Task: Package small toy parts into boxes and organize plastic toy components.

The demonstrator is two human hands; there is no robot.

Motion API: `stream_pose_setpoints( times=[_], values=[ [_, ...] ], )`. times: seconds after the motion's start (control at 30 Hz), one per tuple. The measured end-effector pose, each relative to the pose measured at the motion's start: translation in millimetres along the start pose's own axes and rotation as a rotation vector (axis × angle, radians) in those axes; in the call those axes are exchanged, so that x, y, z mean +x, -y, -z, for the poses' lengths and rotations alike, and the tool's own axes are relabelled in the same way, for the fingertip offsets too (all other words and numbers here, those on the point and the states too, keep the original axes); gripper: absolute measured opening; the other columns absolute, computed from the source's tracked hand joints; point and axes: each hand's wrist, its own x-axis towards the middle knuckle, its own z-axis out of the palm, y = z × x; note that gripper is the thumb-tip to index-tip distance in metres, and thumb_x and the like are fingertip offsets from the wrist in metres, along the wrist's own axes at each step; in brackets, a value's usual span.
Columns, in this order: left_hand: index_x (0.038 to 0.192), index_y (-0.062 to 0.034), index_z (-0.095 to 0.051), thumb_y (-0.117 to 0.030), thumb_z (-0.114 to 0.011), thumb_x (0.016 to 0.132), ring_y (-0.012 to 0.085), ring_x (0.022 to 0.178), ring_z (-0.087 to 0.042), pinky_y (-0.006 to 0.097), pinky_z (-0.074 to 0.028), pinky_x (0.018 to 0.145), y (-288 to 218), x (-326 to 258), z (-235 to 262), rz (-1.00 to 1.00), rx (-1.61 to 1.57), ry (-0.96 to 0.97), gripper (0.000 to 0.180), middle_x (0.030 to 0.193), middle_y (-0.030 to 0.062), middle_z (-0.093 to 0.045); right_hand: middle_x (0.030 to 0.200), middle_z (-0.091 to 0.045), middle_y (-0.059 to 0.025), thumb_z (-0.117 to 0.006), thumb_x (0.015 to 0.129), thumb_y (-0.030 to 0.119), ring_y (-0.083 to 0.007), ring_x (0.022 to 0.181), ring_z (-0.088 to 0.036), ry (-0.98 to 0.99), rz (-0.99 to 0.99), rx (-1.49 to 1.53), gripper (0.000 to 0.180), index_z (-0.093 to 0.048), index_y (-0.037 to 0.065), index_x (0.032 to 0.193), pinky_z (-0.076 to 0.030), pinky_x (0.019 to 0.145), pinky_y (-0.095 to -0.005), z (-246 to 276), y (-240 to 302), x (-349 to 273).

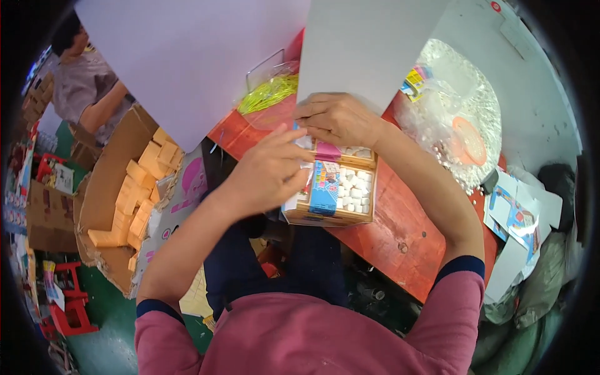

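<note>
On the red tabletop in front of me sits a wooden box [331,219] with a blue printed band [324,187] around it and small white pieces [356,189] showing on its right side. Directly behind it lies a similar box with a pink band [327,150], partly covered by my hands. My left hand [265,172] reaches over the left side of the boxes, fingers stretched and apart. At the far end my right hand [340,120] has its fingers bent together beside the far box's edge; what they pinch, if anything, is hidden.
White panels [369,50] stand close behind my hands. Yellow-green ties [270,94] lie between them. At right is a large bag of white pieces with an orange scoop [469,140], then printed cards [515,215]. A carton of wooden boxes [134,194] stands left; a person [87,94] is beyond.
</note>
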Motion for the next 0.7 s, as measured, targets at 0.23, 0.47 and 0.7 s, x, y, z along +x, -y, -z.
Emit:
stream_pose_setpoints(
  times=[0.23, 0.47, 0.7],
  values=[
    [0.089, -0.0044, -0.057, -0.010, -0.064, 0.075, 0.0251, 0.092, -0.057, 0.039, -0.047, 0.079, 5, 9, -11, 0.033, -0.070, 0.168, 0.017, 0.106, 0.0086, -0.057, 0.099, -0.067, -0.0095, -0.060, 0.085, 0.012, -0.0192, 0.090, -0.062, -0.148, -0.521, 0.293, 0.016, -0.068, -0.001, 0.090, -0.050, 0.074, -0.0303, 61, 41, -15],
    [0.125, -0.0021, -0.050, -0.009, -0.057, 0.079, 0.0270, 0.127, -0.038, 0.040, -0.032, 0.105, 14, 20, -25, -0.196, 0.061, 0.167, 0.047, 0.136, 0.0149, -0.041, 0.133, -0.048, -0.0123, -0.044, 0.098, 0.023, -0.0193, 0.122, -0.044, -0.628, -1.222, 0.452, 0.042, -0.046, -0.003, 0.130, -0.034, 0.102, -0.0325, 15, 100, -91],
    [0.136, 0.0014, -0.036, -0.021, -0.048, 0.082, 0.0276, 0.135, -0.027, 0.044, -0.016, 0.113, 12, 34, -25, -0.264, 0.163, 0.334, 0.059, 0.144, 0.0158, -0.032, 0.142, -0.038, -0.0132, -0.040, 0.099, 0.025, -0.0206, 0.132, -0.033, -0.550, -1.135, 0.393, 0.046, -0.037, -0.002, 0.137, -0.026, 0.108, -0.0320, -4, 109, -81]
  ],
)
